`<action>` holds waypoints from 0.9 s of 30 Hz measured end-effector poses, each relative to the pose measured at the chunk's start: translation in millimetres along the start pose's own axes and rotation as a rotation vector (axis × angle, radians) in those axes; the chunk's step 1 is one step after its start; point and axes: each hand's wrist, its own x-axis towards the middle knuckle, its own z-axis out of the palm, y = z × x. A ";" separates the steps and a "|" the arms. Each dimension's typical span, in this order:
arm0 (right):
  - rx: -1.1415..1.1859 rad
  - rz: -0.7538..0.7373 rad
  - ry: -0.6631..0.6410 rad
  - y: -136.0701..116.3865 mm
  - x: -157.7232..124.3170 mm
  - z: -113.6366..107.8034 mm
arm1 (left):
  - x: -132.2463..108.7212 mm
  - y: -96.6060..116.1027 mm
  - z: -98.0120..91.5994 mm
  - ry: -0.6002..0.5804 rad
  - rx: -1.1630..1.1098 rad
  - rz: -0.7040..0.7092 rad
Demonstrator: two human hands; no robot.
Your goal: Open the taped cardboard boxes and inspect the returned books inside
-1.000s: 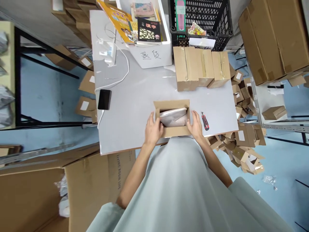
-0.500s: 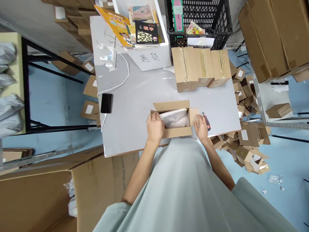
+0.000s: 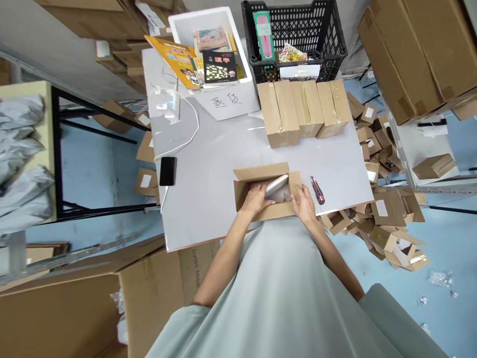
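Left grip (image 3: 255, 200) moved into box (image 3: 275, 212), hold unclear, right grip (image 3: 304, 206) clamped on flap (image 3: 295, 181)

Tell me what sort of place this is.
Likely a parcel-handling workroom or storeroom: cardboard boxes lie heaped on the floor at right, grey bagged packages lie on a shelf at left, and a box cutter lies on the table near an open carton.

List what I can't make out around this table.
In the head view:
Wrapped package: contents hidden by wrapping.
Open carton: floor mostly blocked by package and left hand.
Black crate: front label partly hidden by taped cartons.
Large upper-right carton: cut off by top and right edges.
Utility knife: markings too small to read.
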 end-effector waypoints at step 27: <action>0.748 -0.043 -0.138 -191.8 3.0 5.3 | -184.2 -50.6 -67.5 0.639 -1.226 -0.136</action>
